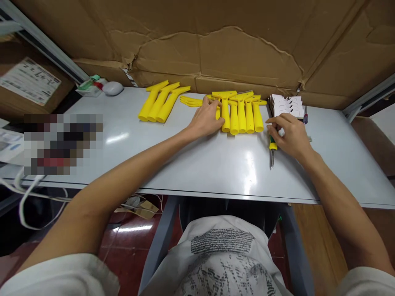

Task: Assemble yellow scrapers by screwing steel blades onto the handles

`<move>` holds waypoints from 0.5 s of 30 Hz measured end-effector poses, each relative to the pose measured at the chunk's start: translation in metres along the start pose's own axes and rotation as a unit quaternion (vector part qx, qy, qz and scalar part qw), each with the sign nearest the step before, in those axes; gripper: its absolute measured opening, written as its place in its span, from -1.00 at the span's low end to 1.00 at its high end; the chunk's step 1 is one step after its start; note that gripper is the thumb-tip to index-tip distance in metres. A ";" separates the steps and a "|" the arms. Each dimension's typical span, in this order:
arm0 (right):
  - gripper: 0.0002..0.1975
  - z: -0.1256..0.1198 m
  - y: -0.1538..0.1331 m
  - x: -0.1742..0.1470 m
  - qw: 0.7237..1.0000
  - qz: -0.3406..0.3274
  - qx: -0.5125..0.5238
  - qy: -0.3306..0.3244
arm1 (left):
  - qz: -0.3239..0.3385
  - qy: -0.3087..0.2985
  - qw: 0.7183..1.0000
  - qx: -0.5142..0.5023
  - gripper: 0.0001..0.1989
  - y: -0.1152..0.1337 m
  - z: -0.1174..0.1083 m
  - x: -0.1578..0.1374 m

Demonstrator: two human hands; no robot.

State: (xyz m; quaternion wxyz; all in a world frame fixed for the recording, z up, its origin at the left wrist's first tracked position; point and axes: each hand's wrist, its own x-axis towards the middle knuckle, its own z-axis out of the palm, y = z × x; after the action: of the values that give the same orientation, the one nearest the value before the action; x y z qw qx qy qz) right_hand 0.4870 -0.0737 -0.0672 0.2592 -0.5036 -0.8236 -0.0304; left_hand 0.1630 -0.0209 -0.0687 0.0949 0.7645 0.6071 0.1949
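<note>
My left hand (206, 119) is at the left end of a row of yellow plastic scraper handles (242, 119), its bent fingers and thumb closed around the end handle, which is mostly covered. Several handles stand side by side there, wide heads toward the back. Flat yellow pieces (189, 101) lie just left of that hand. To the right of the row, my right hand (290, 133) has its thumb and forefinger apart, holding nothing that I can see. Below its thumb is a screwdriver (272, 147) with a green and yellow handle, shaft toward me.
Three yellow handles (159, 102) form another group farther left. Behind my right hand are stacked white cards (288, 105) and another screwdriver (305, 117). A computer mouse (112, 88) and small tray (90, 87) sit back left. Cardboard (216, 49) walls the rear; white cables (27, 201) hang left.
</note>
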 end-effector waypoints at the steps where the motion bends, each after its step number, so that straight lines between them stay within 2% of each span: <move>1: -0.64 0.006 0.000 0.001 1.000 -0.025 -0.008 0.001 | -0.016 0.008 1.000 -0.004 -0.41 0.002 0.001 0.002; 3: -0.61 0.014 -0.003 0.002 0.997 -0.071 -0.028 0.001 | -0.034 0.028 0.999 -0.011 -0.43 0.003 0.004 0.004; 5: -0.57 0.019 -0.007 0.002 0.995 -0.089 -0.048 0.000 | -0.040 0.038 0.998 -0.012 -0.45 0.001 0.008 0.005; 10: -0.42 0.022 -0.013 0.008 0.992 -0.055 -0.101 -0.044 | -0.007 0.065 0.998 0.002 -0.54 -0.005 0.019 0.000; 13: -0.31 0.023 -0.016 0.016 0.989 -0.027 -0.118 -0.089 | 0.056 0.067 0.996 -0.008 -0.36 -0.003 0.019 -0.004; 15: -0.30 0.023 -0.017 0.020 0.986 -0.020 -0.121 -0.112 | 0.083 0.020 0.996 -0.026 -0.15 -0.003 0.017 -0.006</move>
State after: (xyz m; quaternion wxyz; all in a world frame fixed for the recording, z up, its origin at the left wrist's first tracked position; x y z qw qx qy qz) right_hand 0.4560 -0.0587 -0.0736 0.1014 -0.5152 -0.8474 -0.0784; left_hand 0.1665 -0.0245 -0.0861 0.0867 0.8053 0.5382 0.2328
